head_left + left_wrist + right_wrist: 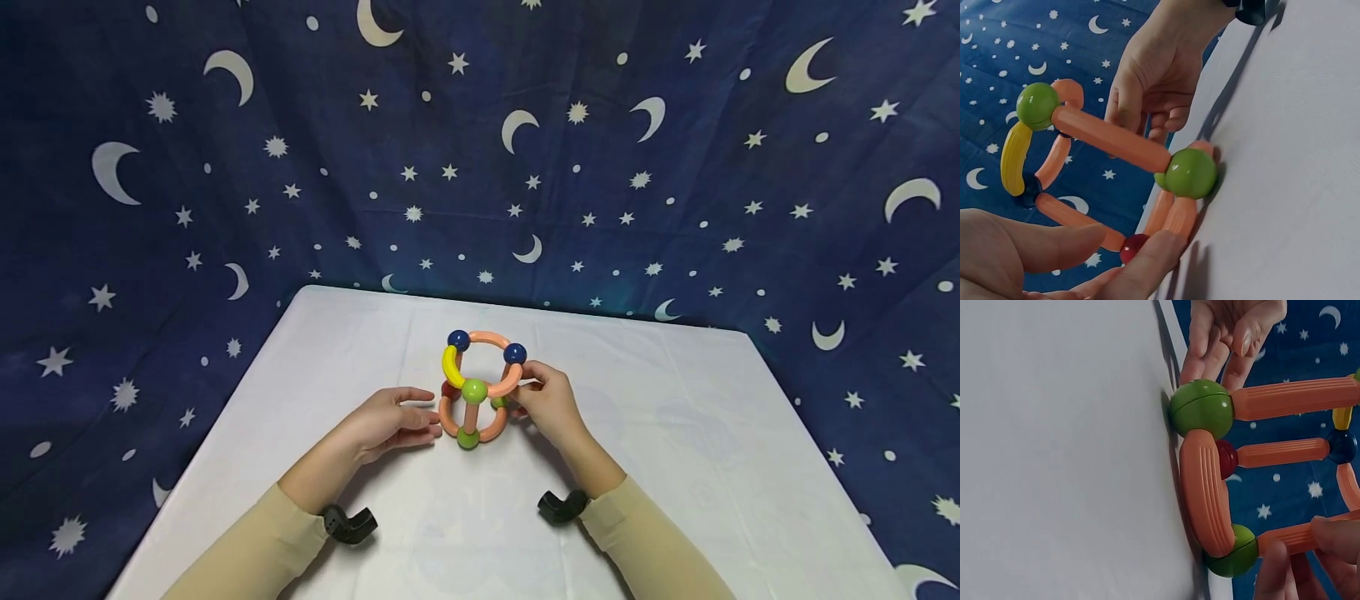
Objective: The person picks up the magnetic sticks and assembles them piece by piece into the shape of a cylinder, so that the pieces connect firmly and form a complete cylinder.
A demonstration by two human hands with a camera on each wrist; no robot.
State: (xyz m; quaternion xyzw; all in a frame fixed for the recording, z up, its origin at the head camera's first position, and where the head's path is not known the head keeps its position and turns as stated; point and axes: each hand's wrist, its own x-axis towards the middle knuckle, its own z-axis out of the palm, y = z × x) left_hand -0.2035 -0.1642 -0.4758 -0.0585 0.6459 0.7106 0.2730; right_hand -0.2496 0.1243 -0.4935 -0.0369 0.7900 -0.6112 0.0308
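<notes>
A drum-shaped frame of toy building rods and balls stands on the white table [645, 450]. Its upper ring has a yellow curved rod [451, 367], orange curved rods, two dark blue balls [515, 354] and a green ball [474, 391]. Straight orange rods [471, 418] join it to a lower ring with a red ball [1134, 249] and green balls [1201, 407]. My right hand [551, 404] pinches the right upright orange rod [1285, 540] between thumb and fingers. At the left side, my left hand [386, 425] has extended fingers, with fingertips right at the lower ring near the red ball.
Dark blue cloth [480, 150] with moons and stars hangs behind the table and at its sides. Each wrist carries a black camera mount [348, 525], below beige sleeves [255, 542].
</notes>
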